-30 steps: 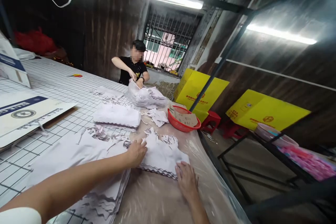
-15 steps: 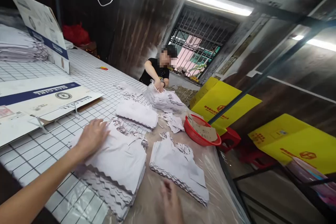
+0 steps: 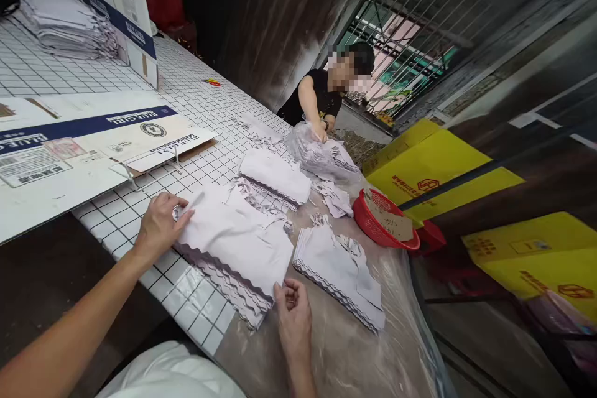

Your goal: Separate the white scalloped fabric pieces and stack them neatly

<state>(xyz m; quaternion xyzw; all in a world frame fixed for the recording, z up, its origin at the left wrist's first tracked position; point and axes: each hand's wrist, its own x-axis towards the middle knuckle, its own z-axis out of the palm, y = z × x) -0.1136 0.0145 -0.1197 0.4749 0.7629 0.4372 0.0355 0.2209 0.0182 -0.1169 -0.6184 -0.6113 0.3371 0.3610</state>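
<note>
The large fabric stack (image 3: pixel 236 242), white cut pieces with zigzag edges, lies on the counter (image 3: pixel 196 93) where the grid surface meets a clear plastic sheet (image 3: pixel 354 354). Its long axis runs from far-left to near-right across the view, and one hand sits at each end. The left hand (image 3: pixel 161 224) rests at the far-left end, fingers (image 3: pixel 183 214) stretched out flat and released on the top layer. The right hand (image 3: pixel 291 317) is at the near-right corner, fingers (image 3: pixel 285 291) curled against the edge of the pile. Whether they pinch a layer or only touch it I cannot tell. The stack lies between the hands, and both touch it.

Just beside it to the right lies the smaller fabric stack (image 3: pixel 340 264), untouched. Beyond that are a red basket (image 3: pixel 380 224) and a co-worker's hand (image 3: pixel 321 134) on a plastic bag (image 3: pixel 321 158) of pieces.

Half a second ago the right hand hung low, off the large fabric stack and below the smaller one. It has since come in to the large stack's corner. The left hand has stayed at the far end, and a second ago both hands were at the smaller fabric stack.
</note>
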